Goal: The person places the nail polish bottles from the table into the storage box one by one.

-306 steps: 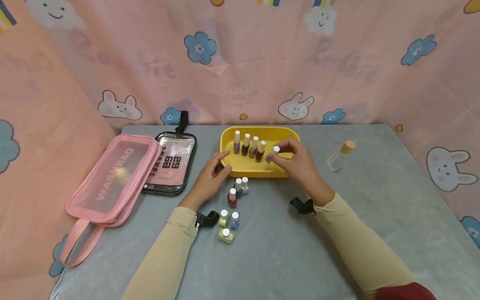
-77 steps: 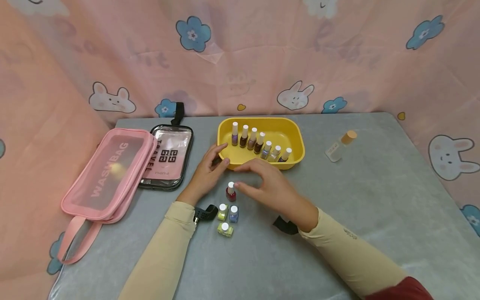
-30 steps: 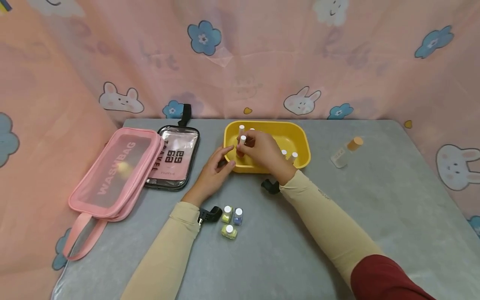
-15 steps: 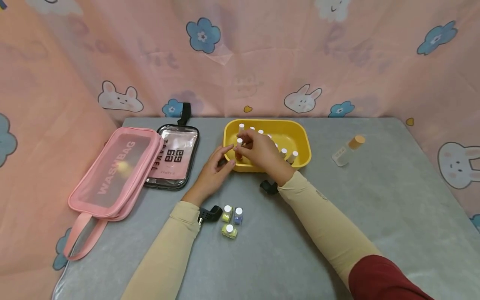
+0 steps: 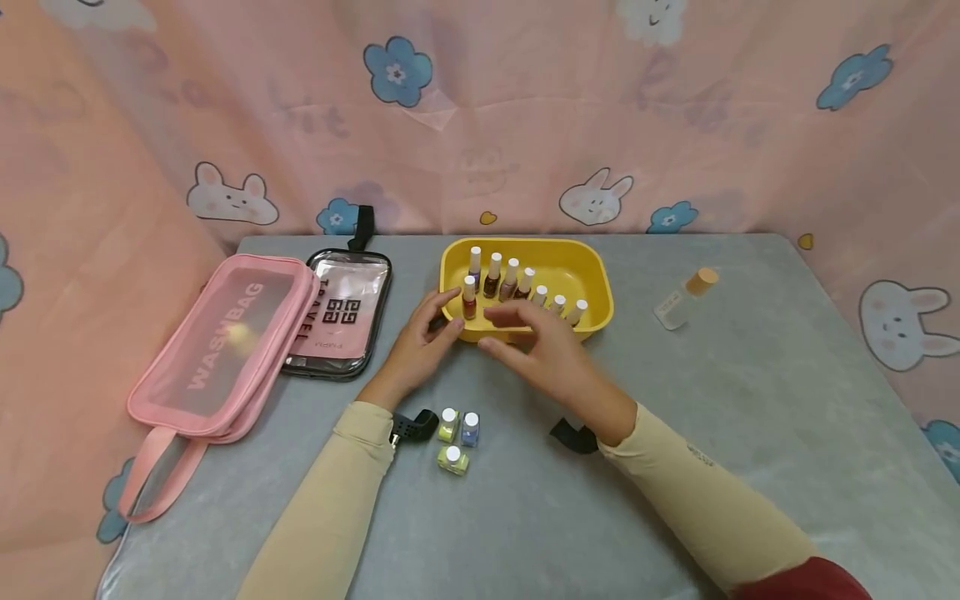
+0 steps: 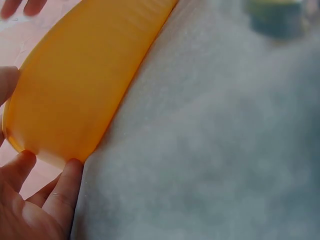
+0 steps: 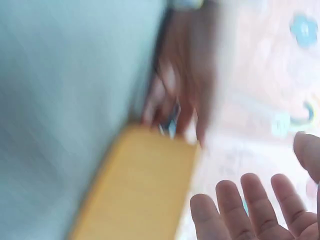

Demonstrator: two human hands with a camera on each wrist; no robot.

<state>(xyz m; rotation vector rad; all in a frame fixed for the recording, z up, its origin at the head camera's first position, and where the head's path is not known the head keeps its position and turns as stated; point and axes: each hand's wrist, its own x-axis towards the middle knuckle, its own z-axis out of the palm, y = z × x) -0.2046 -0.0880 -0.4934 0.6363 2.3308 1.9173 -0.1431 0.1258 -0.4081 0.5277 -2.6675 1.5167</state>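
My left hand [image 5: 414,350] holds the front left corner of the yellow tray [image 5: 573,267], one finger at the rim and the thumb by the front wall. In the left wrist view its fingertips press the end of the tray [image 6: 75,95]. A red nail polish bottle [image 5: 469,308] with a white cap stands upright inside that corner. Behind and right of it, several other polish bottles [image 5: 492,283] form a slanting row. My right hand [image 5: 555,354] hovers over the tray's front edge, thumb and fingers spread, holding nothing; the right wrist view shows its fingers [image 7: 255,207] extended.
Two yellow-green polish bottles [image 5: 453,462] and a blue one [image 5: 470,431] stand on the grey table [image 5: 720,400] before the tray. A clear bottle with an orange cap [image 5: 684,300] lies right. On the left, a pink wash bag [image 5: 225,350] overlaps a black-edged clear pouch [image 5: 345,312].
The red polish bottle went from the table into the tray's front left corner; the right hand let go and drew back. Earlier, other bottles also moved into the tray. The left hand stays put.
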